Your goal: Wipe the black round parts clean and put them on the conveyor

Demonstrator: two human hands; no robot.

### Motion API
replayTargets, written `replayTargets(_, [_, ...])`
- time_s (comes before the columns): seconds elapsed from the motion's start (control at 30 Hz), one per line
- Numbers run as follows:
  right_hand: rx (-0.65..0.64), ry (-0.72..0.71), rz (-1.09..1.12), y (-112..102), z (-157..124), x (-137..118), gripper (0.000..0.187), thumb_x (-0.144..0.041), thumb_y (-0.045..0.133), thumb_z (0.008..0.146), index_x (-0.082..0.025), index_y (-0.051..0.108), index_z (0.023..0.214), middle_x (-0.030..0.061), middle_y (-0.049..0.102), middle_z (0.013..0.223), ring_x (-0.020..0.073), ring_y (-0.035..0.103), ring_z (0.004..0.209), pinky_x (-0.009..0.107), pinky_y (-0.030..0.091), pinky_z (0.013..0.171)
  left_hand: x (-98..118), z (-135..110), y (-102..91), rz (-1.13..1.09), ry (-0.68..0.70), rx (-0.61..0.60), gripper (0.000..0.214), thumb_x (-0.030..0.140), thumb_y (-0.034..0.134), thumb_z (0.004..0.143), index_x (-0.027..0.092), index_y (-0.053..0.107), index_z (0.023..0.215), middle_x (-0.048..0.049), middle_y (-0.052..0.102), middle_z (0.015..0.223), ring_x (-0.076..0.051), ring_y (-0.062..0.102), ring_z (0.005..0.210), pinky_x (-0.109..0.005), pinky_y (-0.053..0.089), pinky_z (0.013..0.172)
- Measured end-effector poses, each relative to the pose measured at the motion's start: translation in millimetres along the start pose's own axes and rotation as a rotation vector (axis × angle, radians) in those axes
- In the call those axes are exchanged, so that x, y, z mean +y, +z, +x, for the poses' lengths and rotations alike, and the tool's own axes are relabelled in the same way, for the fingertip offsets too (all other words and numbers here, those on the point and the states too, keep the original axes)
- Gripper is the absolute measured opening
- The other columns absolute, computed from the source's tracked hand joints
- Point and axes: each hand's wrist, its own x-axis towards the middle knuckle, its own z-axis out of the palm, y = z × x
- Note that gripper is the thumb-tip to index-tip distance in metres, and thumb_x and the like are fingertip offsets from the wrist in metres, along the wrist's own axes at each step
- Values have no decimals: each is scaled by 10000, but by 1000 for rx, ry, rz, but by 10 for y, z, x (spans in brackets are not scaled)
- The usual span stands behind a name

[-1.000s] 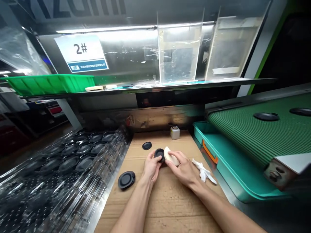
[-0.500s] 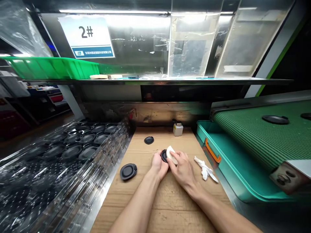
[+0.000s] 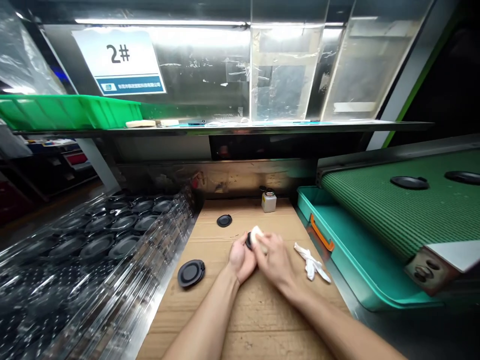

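My left hand (image 3: pixel 242 257) is closed around a small round black plastic part (image 3: pixel 248 241), mostly covered by my fingers and the pad. In my right hand (image 3: pixel 273 255) is a white pad (image 3: pixel 256 234), like a sponge or folded cloth, pressed against the black part's face. Both hands meet above the cardboard sheet (image 3: pixel 258 320). Two more round black parts lie on the cardboard: a larger one (image 3: pixel 191 273) with a small tab at the left, and a smaller one (image 3: pixel 224 220) further back.
A small white bottle (image 3: pixel 269 201) stands at the back. White gloves or cloth (image 3: pixel 312 262) lie right. Beyond is a teal bin (image 3: pixel 360 272) beside a green conveyor belt (image 3: pixel 375 210) carrying black parts. Clear trays (image 3: pixel 112 285) of black parts stack left; a green basket (image 3: pixel 71 112) sits on the shelf.
The whole view has shifted slightly, with most things now further left. The white pad has moved a little over the black part, covering more of it. Both hands keep their hold.
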Motion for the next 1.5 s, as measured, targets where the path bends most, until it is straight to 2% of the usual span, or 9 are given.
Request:
replayTargets(0.37, [-7,-21,-12,-9,-38,-72,263,-350,472,912,-274,650,1090,75,605,994,220,527,932,328,439,785,51,-35,-34,-12,40,13,251,235,434,897,106,601,1031,-156,636,1143,-260,618,1060,-434,484,955])
replayTargets(0.5, [-43,-135,20,-9,-29,-3,261,-347,500,896,-312,626,1122,55,598,1069,219,524,969,332,445,808,75,-47,-37,-21,17,24,249,225,456,888,108,596,1057,-153,625,1178,-253,619,1066,-413,504,935])
replayTargets(0.63, [89,1,58,-63,105,235,261,-317,519,879,-247,620,1110,74,606,1035,226,545,997,366,439,891,105,-55,-31,-40,55,19,259,214,431,898,94,584,1070,-175,609,1214,-259,613,1082,-417,513,920])
replayTargets(0.73, [162,54,174,-135,170,298,436,-341,599,816,-224,524,1230,89,560,1131,221,554,1034,353,453,903,115,-53,-19,-40,44,43,276,231,414,903,85,575,1075,-186,618,1197,-273,624,1057,-443,520,896])
replayTargets(0.9, [-77,83,226,-229,122,167,549,-352,700,713,-233,521,1218,78,572,1130,222,572,1035,352,448,913,61,-31,1,1,64,26,273,232,410,899,92,597,1041,-171,655,1111,-252,636,1021,-408,509,909])
replayTargets(1.03, [-214,91,227,-210,79,104,507,-389,652,773,-258,496,1238,51,646,1066,222,612,975,323,456,835,-40,-15,2,91,68,22,273,287,476,889,113,619,1042,-139,678,1047,-251,632,1026,-398,481,947])
replayTargets(1.2, [-80,161,60,-109,135,83,329,-349,426,920,-251,482,1229,64,678,984,220,643,851,286,425,709,-130,-11,6,156,110,-26,260,258,494,892,139,630,1079,-105,672,1102,-224,613,1060,-367,462,972])
replayTargets(1.37, [-131,86,42,-99,130,71,335,-361,432,913,-253,453,1229,54,680,950,219,645,801,268,403,648,-121,-9,-3,138,145,23,255,248,499,890,132,634,1072,-117,654,1150,-222,602,1081,-345,471,963])
replayTargets(1.5, [-92,136,-1,-99,125,77,316,-367,412,923,-240,460,1209,61,684,929,222,648,793,271,405,652,-121,0,-11,136,131,-2,263,240,484,896,133,633,1084,-120,654,1150,-221,607,1075,-356,474,965])
